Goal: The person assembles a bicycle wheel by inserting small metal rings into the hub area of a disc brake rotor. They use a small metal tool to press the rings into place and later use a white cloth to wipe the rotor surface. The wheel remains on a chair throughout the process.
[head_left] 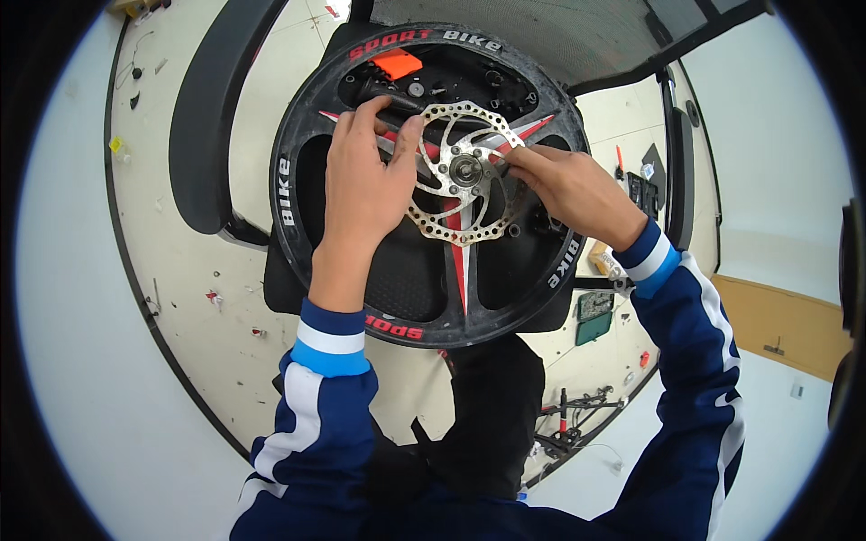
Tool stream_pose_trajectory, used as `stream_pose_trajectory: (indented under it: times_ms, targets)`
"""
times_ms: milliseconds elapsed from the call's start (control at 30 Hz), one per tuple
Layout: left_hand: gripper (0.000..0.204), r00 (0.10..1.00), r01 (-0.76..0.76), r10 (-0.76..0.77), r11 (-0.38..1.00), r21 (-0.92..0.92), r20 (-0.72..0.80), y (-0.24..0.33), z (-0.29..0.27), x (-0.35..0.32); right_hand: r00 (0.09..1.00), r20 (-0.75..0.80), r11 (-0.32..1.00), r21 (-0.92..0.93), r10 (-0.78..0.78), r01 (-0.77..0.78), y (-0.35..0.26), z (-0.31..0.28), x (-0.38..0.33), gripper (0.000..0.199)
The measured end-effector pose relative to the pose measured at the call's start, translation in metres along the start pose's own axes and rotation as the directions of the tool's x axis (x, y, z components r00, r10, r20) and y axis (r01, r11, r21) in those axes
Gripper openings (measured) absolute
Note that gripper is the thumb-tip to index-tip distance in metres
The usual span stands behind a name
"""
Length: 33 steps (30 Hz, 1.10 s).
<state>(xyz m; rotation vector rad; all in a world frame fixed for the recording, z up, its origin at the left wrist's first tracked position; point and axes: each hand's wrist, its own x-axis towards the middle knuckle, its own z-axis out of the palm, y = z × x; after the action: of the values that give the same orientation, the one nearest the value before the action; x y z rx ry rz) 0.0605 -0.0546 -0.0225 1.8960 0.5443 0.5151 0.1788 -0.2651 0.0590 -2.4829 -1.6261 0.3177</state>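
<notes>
A black three-spoke bike wheel (394,310) with red and silver accents lies flat in front of me. At its middle sits a silver brake disc (460,237) with holes around its rim, over the hub (465,169). My left hand (365,180) is at the disc's left edge, thumb beside the rim and fingers apart, the index finger by a black tube-like part (390,95). My right hand (573,185) pinches at the disc's right edge; its fingertips hide whatever is between them.
Inside the wheel's far gaps lie an orange piece (395,63), a round washer (416,89) and small dark parts. The wheel rests on a black chair with an armrest (212,117). Scattered on the floor are a green case (594,326), a bike frame (577,415) and small bits.
</notes>
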Motion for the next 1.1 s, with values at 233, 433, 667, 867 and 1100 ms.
stream_pose_trajectory:
  times_ms: [233, 433, 667, 867, 1100]
  targets:
    - [0.041, 0.977, 0.1, -0.113, 0.992, 0.078, 0.179, 0.004, -0.003, -0.008, 0.995, 0.085, 0.996, -0.064, -0.059, 0.065, 0.013, 0.008, 0.009, 0.024]
    - [0.027, 0.98, 0.079, -0.087, 0.995, 0.054, 0.181, 0.007, 0.004, -0.009, 0.988, 0.123, 0.993, -0.06, -0.093, 0.101, 0.022, 0.009, 0.005, 0.03]
    - [0.027, 0.988, 0.019, -0.015, 1.0, -0.022, 0.152, -0.001, 0.013, -0.005, 0.987, 0.088, 0.991, -0.015, -0.134, 0.136, 0.023, 0.012, 0.011, 0.024]
    - [0.026, 0.986, 0.037, -0.032, 0.999, -0.034, 0.161, 0.002, 0.013, -0.005, 0.953, 0.088, 0.936, -0.178, -0.291, 0.303, 0.035, 0.01, 0.012, 0.031]
    - [0.023, 0.981, 0.11, -0.091, 0.989, -0.104, 0.17, 0.005, 0.015, -0.006, 0.804, 0.167, 0.754, -0.28, -0.571, 0.594, 0.05, -0.001, 0.032, 0.027]
